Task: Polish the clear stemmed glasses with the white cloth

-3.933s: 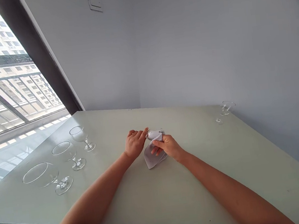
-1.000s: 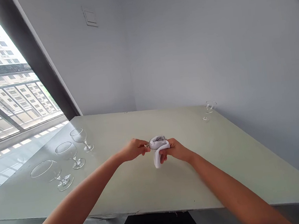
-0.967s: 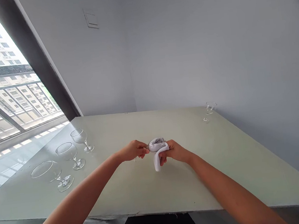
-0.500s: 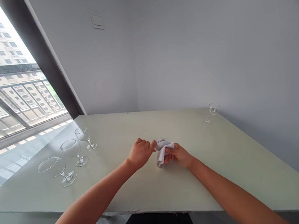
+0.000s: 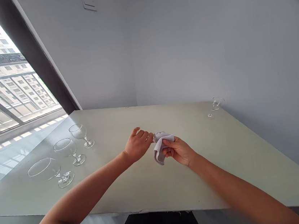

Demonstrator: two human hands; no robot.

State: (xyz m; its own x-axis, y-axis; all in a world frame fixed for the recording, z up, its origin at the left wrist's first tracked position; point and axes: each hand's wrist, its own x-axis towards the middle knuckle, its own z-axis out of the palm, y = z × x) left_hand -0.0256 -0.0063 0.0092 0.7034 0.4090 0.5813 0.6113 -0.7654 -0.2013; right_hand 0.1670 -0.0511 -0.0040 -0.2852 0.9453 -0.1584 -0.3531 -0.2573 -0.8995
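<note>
Over the middle of the table, my left hand (image 5: 139, 144) has its fingers curled at the end of a wine glass (image 5: 155, 137). Most of that glass is hidden by my fingers and by a white cloth (image 5: 160, 150). Pinched in my right hand (image 5: 178, 151), the cloth covers the glass's bowl, and one end hangs below. The glass's stem and foot do not show.
Three clear stemmed glasses stand in a row on the left: a near one (image 5: 45, 170), a middle one (image 5: 66, 148) and a far one (image 5: 78, 131). Another glass (image 5: 216, 103) stands at the table's (image 5: 242, 158) back right, near the wall.
My view has tilted down slightly. My left hand has turned a little, its thumb now sticking up, and the cloth has shifted over the glass in my right hand.
</note>
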